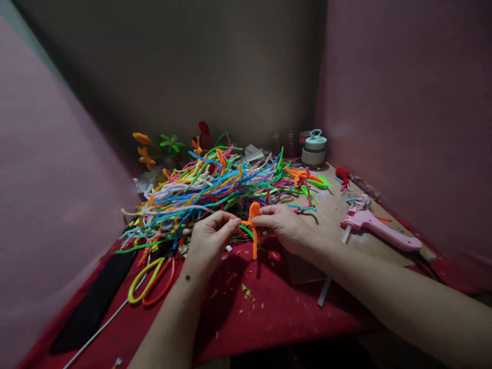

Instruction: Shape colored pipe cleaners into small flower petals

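Between my two hands is an orange pipe cleaner (254, 241), bent into a narrow loop at the top with one end hanging down. My left hand (211, 238) pinches an end that sticks out to the left. The fingertips of my right hand (282, 225) close on the base of the loop. Just behind my hands lies a big heap of pipe cleaners (207, 184) in many colours. Scissors (149, 282) with a yellow and a red handle lie left of my left wrist, their blades partly hidden under the heap.
A pink glue gun (380, 225) with a glue stick rests on a board (326, 205) at the right. Behind stand pipe-cleaner flowers (146, 154) and a lidded jar (314, 148). A black strip (92, 302) and a thin white rod (100, 330) lie left on the red cloth (277, 318).
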Action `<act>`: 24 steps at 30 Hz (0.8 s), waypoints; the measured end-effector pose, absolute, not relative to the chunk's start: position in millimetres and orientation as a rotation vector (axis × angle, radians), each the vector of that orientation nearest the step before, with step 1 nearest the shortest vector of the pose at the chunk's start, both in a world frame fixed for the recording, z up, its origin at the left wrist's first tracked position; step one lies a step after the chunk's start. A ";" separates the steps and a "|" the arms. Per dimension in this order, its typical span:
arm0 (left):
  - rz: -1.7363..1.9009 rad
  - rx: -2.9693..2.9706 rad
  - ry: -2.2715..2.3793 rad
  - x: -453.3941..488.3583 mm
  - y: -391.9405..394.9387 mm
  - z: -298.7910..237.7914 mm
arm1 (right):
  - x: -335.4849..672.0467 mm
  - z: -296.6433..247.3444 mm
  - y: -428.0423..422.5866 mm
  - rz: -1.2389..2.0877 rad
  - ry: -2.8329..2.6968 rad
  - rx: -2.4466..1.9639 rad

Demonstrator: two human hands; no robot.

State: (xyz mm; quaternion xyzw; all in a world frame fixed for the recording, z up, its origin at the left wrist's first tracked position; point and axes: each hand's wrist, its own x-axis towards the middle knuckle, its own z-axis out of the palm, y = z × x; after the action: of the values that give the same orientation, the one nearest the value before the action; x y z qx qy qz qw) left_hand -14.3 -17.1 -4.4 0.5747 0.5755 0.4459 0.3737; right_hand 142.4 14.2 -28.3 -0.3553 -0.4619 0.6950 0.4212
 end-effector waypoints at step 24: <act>1.165 1.838 1.631 -2.5 -24.0 -11.3 | 141.4 -31.7 12.8 1.601 -1.323 -0.960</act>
State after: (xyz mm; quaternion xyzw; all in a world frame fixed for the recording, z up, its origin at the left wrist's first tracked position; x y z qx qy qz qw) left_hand -2.5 -24.0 -11.3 0.6610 0.5863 0.4189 0.2094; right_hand 141.4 12.8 -31.7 -0.3820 -0.5263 0.6370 0.4139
